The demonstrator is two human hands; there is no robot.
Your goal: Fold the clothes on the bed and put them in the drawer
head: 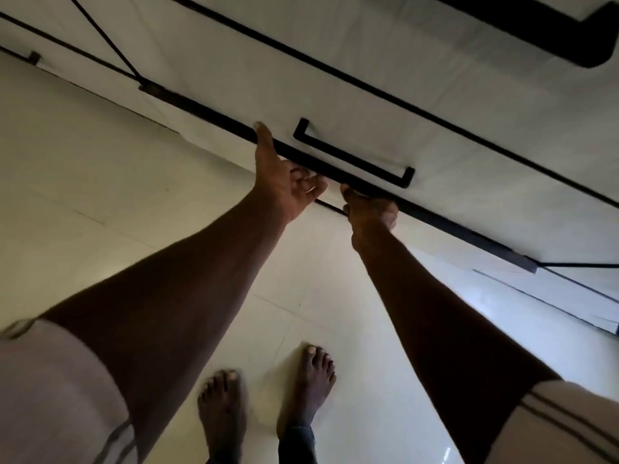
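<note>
A white drawer front (335,105) with a black bar handle (351,155) and a black strip along its lower edge fills the upper part of the view. My left hand (284,177) grips that lower edge just left of the handle, thumb stretched up along the strip and fingers curled beneath. My right hand (370,209) holds the same edge below the handle's right end, its fingers hooked under and hidden. No clothes and no bed are in view, and the drawer's inside is hidden.
Another white drawer front with a black handle (552,38) sits above. My bare feet (268,406) stand on a pale glossy tiled floor (100,195), close to the cabinet. A lower cabinet edge (569,296) shows at the right.
</note>
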